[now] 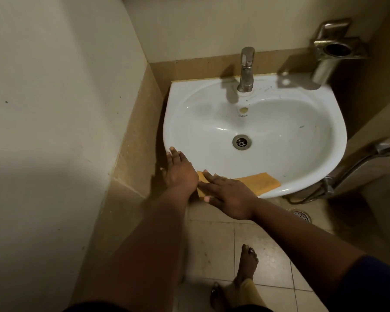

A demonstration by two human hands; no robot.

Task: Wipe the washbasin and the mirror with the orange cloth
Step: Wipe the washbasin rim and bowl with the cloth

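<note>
Lying folded along the near rim of the washbasin point(180, 102), the orange cloth point(262, 182) is partly covered by the right hand point(226, 195), whose fingers lie straight and flat on top of it, pressing rather than gripping. The left hand point(180, 172) rests just beside it on the rim's near-left edge, fingers spread and straight, holding nothing. The step in hand looks like wiping the front rim; to do it well, I would keep the palm flat so the whole cloth bears on the curve, follow the rim round in one sweep, then work down into the bowl toward the drain point(241, 142), where faint dark marks show on the right wall. The tap point(246, 68) base will need the cloth edge worked round it. No mirror is in view.
</note>
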